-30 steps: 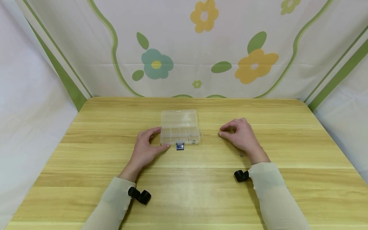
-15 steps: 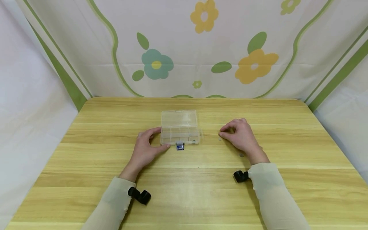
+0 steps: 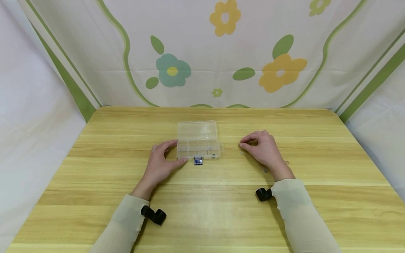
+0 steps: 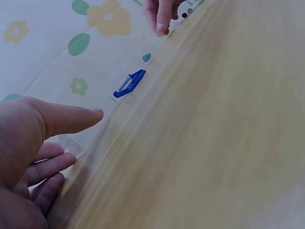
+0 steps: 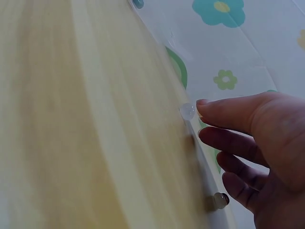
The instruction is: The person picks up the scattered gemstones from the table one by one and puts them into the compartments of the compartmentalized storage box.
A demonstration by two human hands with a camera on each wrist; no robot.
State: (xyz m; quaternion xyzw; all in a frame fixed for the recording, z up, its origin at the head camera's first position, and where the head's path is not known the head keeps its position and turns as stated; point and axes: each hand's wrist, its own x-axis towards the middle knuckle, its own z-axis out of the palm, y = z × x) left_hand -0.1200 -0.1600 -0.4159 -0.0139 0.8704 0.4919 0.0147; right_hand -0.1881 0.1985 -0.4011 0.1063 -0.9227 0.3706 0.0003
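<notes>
Open clear divided box (image 3: 192,144) near beads (image 3: 265,170)

A wood-grain desk (image 3: 205,218) before a white cloth (image 3: 202,45) printed with flowers. A person's left hand (image 3: 159,163) holds the left side of a clear plastic box (image 3: 193,147) — lid up, blue latch (image 3: 198,161) at the front, green bead (image 3: 213,155) in its front right compartment. The right hand (image 3: 262,147) pinches a tiny object, too small to make out — three small beads (image 3: 265,170) lie nearby.
</notes>
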